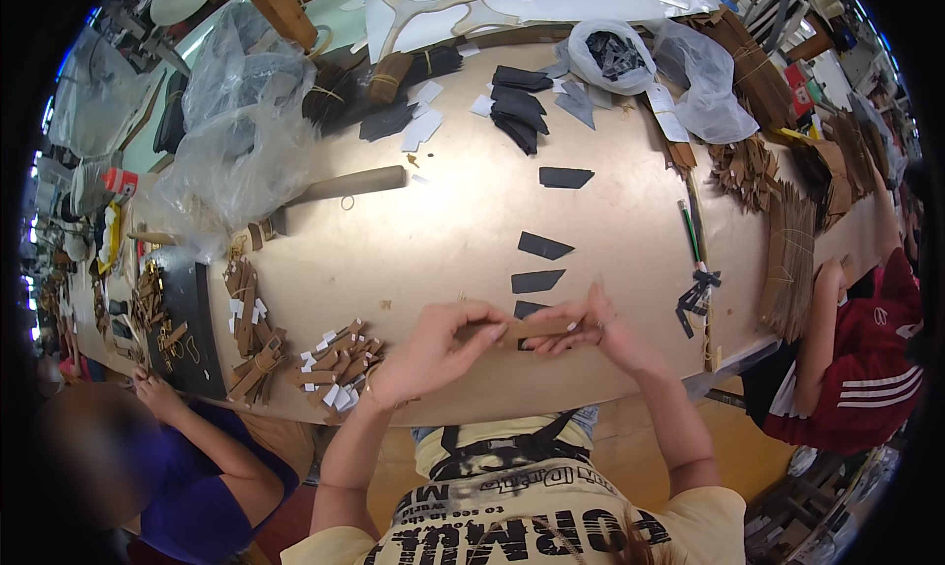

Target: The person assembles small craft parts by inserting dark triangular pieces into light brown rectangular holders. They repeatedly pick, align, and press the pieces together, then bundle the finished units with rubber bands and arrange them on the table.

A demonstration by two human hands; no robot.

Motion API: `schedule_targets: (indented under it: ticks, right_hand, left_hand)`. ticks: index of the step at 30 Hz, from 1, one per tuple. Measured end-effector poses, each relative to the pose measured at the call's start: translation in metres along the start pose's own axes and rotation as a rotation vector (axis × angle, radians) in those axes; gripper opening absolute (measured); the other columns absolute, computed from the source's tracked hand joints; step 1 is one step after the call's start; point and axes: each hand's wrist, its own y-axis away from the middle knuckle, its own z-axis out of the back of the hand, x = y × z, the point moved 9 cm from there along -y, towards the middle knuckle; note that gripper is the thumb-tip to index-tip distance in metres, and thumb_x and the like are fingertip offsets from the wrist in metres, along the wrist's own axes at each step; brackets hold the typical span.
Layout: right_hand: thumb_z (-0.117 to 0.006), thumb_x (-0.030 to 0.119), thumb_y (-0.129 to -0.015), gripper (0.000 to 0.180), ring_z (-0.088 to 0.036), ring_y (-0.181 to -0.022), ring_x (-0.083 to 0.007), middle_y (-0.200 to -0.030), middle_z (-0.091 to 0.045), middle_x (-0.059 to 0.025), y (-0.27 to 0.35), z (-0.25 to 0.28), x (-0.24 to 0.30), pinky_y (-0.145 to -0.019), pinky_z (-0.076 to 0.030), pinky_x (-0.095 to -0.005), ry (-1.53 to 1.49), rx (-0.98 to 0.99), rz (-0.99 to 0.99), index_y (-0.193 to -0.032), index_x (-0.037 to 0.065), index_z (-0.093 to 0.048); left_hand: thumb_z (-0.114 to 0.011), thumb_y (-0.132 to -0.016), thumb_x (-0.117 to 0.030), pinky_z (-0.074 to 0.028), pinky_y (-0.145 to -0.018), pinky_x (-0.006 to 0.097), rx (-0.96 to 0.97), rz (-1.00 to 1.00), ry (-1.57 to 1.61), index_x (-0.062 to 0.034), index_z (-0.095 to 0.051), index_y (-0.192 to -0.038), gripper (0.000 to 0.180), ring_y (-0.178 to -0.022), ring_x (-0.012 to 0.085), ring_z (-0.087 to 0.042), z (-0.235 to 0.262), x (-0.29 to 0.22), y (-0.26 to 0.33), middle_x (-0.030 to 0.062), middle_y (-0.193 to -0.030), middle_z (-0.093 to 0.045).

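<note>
Near the table's front edge, my left hand (441, 346) pinches one end of a short brown strip (547, 328), thumb against forefinger. The strip's other end rests across the fingers of my right hand (602, 331), whose thumb points upward. Just beyond my hands, dark slant-ended pieces lie in a loose column: one (532, 310) partly covered by my fingers, another (538, 282) above it, then a third (544, 244). Farther up lies a thicker dark piece (567, 178). To the left of my left hand is a heap of brown strips with white tags (340, 363).
Dark piles (518, 107) and a plastic bag of dark pieces (612, 57) stand at the back. A brown roll (354, 183) lies left of centre. A green pencil (688, 232) and brown bundles (787, 260) are on the right. Co-workers sit at both sides.
</note>
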Motion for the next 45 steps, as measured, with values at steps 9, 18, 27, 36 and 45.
schedule_targets:
  ticks: [9,18,27,36,45]
  right_hand:
    - [-0.008,0.067,-0.100,0.094,-0.069,-0.085,-0.0199,-0.095,-0.071,-0.0188,-0.012,0.055,0.004,-0.081,-0.055,-0.0293,-0.187,-0.277,0.142,-0.118,-0.007,-0.064]
    - [-0.070,0.012,-0.092,0.022,-0.067,-0.077,-0.0129,-0.089,-0.070,-0.0063,-0.006,0.060,0.021,-0.070,-0.053,-0.0219,0.044,-0.468,0.332,-0.110,-0.001,-0.068]
    - [-0.070,0.005,-0.088,0.014,-0.069,-0.075,-0.0171,-0.089,-0.070,-0.0126,-0.017,0.054,0.048,-0.063,-0.055,-0.0275,0.494,-0.725,0.327,-0.099,-0.004,-0.071]
    - [-0.072,0.006,-0.086,0.015,-0.067,-0.074,-0.0131,-0.085,-0.072,-0.0094,-0.030,0.053,0.061,-0.063,-0.052,-0.0249,0.539,-0.720,0.264,-0.098,-0.001,-0.073]
    - [-0.073,0.005,-0.085,0.014,-0.063,-0.069,-0.0078,-0.076,-0.070,-0.0056,-0.040,0.060,0.057,-0.063,-0.051,-0.0230,0.488,-0.670,0.194,-0.096,-0.003,-0.072]
  left_hand:
    - [-0.056,-0.097,-0.008,-0.050,-0.081,0.026,0.023,0.084,0.122,0.0005,-0.068,-0.117,0.025,-0.086,0.0104,-0.060,-0.001,0.009,-0.060,0.0055,-0.096,-0.067]
    - [-0.064,-0.090,-0.002,-0.050,-0.085,0.026,0.044,-0.021,0.102,0.0017,-0.065,-0.121,0.031,-0.096,0.0101,-0.060,0.001,0.005,-0.071,0.0054,-0.102,-0.066]
    - [-0.068,-0.089,-0.001,-0.052,-0.075,0.019,-0.204,0.146,0.256,0.0052,-0.062,-0.119,0.031,-0.084,0.0074,-0.065,0.024,0.035,-0.081,0.0058,-0.096,-0.065]
    - [-0.070,-0.089,-0.003,-0.053,-0.065,0.017,-0.358,0.202,0.254,0.0063,-0.062,-0.113,0.028,-0.077,0.0074,-0.067,0.036,0.050,-0.082,0.0057,-0.088,-0.069]
    - [-0.069,-0.088,-0.001,-0.049,-0.062,0.015,-0.409,0.214,0.220,0.0068,-0.064,-0.111,0.024,-0.071,0.0025,-0.060,0.037,0.050,-0.077,0.0015,-0.085,-0.065]
